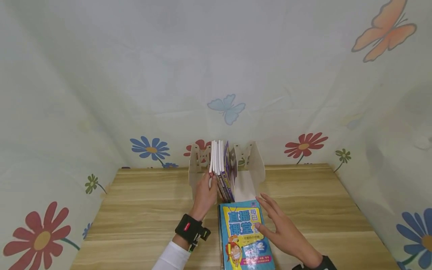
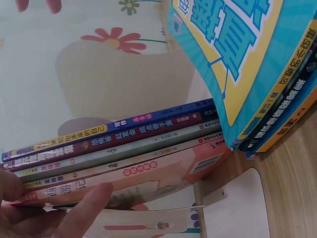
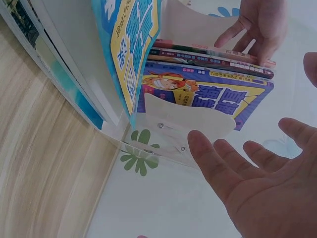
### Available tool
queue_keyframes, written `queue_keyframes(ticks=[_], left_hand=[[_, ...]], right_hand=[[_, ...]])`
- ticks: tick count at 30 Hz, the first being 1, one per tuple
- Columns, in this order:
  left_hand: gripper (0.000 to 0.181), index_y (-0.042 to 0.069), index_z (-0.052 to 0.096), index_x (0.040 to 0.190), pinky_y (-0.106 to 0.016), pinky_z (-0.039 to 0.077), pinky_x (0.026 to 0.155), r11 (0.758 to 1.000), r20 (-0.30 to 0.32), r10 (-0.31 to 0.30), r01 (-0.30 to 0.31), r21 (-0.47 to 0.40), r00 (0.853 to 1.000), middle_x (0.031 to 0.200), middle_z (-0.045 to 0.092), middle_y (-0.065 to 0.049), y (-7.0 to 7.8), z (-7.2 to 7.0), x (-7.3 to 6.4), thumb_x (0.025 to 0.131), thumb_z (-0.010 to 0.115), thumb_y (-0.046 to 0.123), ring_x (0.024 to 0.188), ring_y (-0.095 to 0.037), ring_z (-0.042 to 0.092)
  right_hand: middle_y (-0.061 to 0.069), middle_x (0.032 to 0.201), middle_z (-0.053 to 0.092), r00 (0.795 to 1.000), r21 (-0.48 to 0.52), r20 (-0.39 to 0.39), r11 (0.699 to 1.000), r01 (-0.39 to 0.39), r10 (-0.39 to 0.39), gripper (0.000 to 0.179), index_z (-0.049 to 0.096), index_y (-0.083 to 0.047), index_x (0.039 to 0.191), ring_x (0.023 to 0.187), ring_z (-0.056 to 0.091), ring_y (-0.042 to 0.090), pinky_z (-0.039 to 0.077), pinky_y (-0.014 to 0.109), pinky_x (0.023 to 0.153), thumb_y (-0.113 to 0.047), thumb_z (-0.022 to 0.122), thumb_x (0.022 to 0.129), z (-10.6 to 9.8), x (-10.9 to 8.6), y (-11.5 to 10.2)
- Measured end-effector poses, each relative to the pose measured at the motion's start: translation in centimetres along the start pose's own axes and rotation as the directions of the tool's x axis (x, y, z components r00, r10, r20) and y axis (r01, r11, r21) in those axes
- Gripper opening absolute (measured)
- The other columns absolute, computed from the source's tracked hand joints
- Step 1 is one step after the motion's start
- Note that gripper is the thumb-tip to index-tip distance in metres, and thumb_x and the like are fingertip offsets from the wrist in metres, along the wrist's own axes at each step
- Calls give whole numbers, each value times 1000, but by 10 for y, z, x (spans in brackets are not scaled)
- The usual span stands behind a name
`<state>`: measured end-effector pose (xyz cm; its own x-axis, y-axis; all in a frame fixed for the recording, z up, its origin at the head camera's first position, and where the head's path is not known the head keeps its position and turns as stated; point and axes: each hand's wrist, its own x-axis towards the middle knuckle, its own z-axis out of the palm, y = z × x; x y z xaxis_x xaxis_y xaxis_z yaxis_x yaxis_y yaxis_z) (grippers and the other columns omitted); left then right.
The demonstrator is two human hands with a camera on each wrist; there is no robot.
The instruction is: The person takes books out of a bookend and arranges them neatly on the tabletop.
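Several thin books stand upright in a white desktop book rack, spines toward me. My left hand is at their left side. In the left wrist view, one finger lies along the pink outer book and the thumb is at the spines' upper end. The purple book is at the row's right side, against a white divider. A blue-and-yellow book tops a small pile lying in front of the rack. My right hand hovers over its right edge, fingers spread, holding nothing.
The rack stands on a wood-grain table near its back edge. A pale cloth backdrop with printed flowers and butterflies surrounds the table on three sides. Two more spines, one dark and one orange, show under the blue book.
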<state>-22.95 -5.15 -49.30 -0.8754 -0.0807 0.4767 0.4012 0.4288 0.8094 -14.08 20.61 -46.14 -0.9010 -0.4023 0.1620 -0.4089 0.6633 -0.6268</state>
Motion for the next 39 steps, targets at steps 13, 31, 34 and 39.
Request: queue_keyframes(ticks=[13,31,34,39], left_hand=[[15,8,57,104,-36,51,67,999,-32,9,-7,45,999,96,63,-6,3,-4,-1,97,46,14,81,-13,55],[47,13,39,137,-44,50,83,996,-11,7,-6,93,1000,120,58,-15,2,-2,5,92,51,9,107,-21,53],[48,12,39,138,-44,50,84,998,-12,4,-3,70,1000,120,57,-16,3,-2,4,92,50,7,108,-21,52],[50,14,35,141,-42,48,88,1000,-20,-4,4,17,1000,124,55,-14,4,-3,2,93,49,8,112,-17,49]], right_hand=[[0,149,20,1000,17,-22,1000,19,-18,64,23,-37,144,122,39,31,49,50,85,-46,56,89,0,-2,3],[1,148,22,1000,17,-28,1000,13,-13,63,24,-37,143,121,40,32,49,50,84,-45,56,90,0,-2,4],[2,148,22,999,22,-29,1000,15,-14,63,24,-37,143,121,40,32,50,50,84,-44,56,90,0,-2,4],[3,148,22,999,20,-44,999,30,-29,62,24,-37,143,120,41,32,50,50,83,-42,57,90,0,-2,4]])
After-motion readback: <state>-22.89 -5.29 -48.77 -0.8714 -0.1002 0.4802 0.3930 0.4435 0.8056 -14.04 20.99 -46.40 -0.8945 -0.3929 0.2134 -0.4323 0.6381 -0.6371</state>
